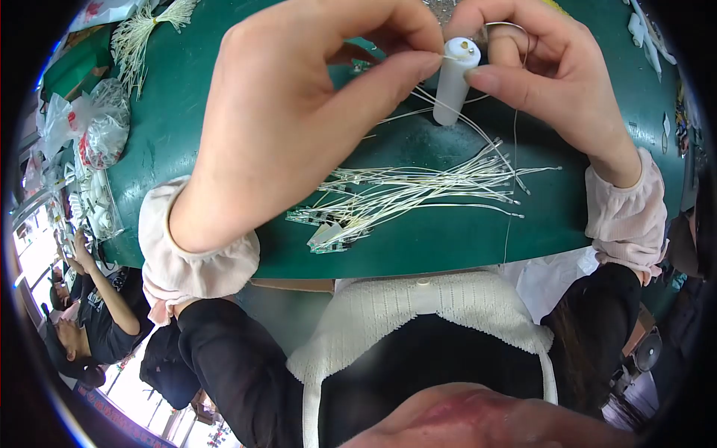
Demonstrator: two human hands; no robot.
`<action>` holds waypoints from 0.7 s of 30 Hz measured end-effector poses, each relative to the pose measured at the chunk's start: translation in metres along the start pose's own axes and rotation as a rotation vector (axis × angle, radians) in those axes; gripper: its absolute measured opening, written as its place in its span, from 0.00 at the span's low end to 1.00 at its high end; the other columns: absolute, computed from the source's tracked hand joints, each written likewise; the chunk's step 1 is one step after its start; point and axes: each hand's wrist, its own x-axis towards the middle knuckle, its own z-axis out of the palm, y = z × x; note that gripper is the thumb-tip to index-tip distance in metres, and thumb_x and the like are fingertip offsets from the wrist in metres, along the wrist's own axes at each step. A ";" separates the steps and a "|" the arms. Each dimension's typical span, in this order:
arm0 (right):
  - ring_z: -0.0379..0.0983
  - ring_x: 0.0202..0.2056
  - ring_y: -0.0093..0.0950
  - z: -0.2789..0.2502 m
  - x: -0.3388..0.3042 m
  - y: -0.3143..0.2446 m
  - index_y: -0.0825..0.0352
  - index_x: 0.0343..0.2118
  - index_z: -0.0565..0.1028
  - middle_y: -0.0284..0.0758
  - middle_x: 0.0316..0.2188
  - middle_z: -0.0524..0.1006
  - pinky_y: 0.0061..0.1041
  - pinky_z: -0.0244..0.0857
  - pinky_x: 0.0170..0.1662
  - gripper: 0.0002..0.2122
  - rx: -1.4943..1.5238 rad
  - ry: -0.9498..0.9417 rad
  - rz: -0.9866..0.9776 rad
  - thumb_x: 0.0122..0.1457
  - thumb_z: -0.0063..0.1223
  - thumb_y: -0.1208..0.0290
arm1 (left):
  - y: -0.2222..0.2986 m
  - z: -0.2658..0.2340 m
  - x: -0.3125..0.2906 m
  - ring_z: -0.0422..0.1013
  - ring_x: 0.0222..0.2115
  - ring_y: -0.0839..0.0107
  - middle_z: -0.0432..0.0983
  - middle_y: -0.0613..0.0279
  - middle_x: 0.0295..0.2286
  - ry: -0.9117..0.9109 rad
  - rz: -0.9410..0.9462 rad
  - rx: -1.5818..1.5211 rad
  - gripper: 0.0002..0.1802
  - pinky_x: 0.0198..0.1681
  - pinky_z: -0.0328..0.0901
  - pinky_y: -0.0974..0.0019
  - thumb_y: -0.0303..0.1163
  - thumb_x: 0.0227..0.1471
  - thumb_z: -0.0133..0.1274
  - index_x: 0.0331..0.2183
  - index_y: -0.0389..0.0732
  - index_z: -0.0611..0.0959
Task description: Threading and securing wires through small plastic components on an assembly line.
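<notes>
A white cylinder (pixel 452 91) with small metallic spots on its top end is between my hands, slightly tilted, at the far middle of the table. My left hand (pixel 321 97) is closed, thumb and forefinger pinching a thin white wire (pixel 449 57) against the cylinder's top edge. My right hand (pixel 541 67) is closed round the cylinder's right side, its thumb tip against it. A thin silvery wire (pixel 527 41) loops over the right fingers and hangs down. Nearer me lies a bundle of white wires (pixel 426 183) with small green circuit boards (pixel 332 235) at their left end.
A tied bunch of white wires (pixel 138 45) lies at the far left. Below it are clear plastic bags (pixel 104 123) and white parts (pixel 95 201). White strips (pixel 644 33) lie at the far right. Another person (pixel 93 313) is beyond the table's left side.
</notes>
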 end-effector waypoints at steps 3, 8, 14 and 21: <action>0.58 0.21 0.07 -0.005 0.000 0.000 0.75 0.51 0.74 0.20 0.20 0.69 0.11 0.49 0.25 0.16 0.030 -0.061 -0.042 0.60 0.61 0.84 | -0.011 -0.004 0.003 0.75 0.37 0.77 0.79 0.58 0.39 0.013 -0.049 -0.145 0.06 0.43 0.71 0.76 0.15 0.55 0.60 0.36 0.31 0.82; 0.58 0.21 0.07 -0.007 0.001 0.003 0.75 0.51 0.74 0.19 0.20 0.69 0.11 0.49 0.25 0.16 0.035 -0.062 -0.032 0.60 0.60 0.84 | -0.008 0.001 0.005 0.75 0.36 0.79 0.80 0.61 0.37 0.026 -0.359 -0.468 0.07 0.41 0.71 0.77 0.17 0.56 0.61 0.39 0.30 0.81; 0.57 0.22 0.07 -0.007 0.001 0.007 0.75 0.51 0.74 0.19 0.20 0.68 0.11 0.49 0.26 0.16 0.080 -0.066 -0.038 0.60 0.59 0.85 | -0.023 0.005 0.005 0.75 0.40 0.77 0.78 0.54 0.45 -0.022 -0.306 -0.745 0.06 0.45 0.72 0.75 0.16 0.59 0.56 0.39 0.32 0.78; 0.60 0.22 0.07 -0.009 0.006 0.033 0.75 0.52 0.73 0.22 0.21 0.71 0.10 0.51 0.26 0.18 0.145 -0.090 -0.149 0.58 0.60 0.87 | -0.050 0.012 0.025 0.77 0.43 0.73 0.77 0.49 0.48 -0.257 0.265 -0.866 0.04 0.50 0.74 0.69 0.18 0.62 0.53 0.39 0.33 0.75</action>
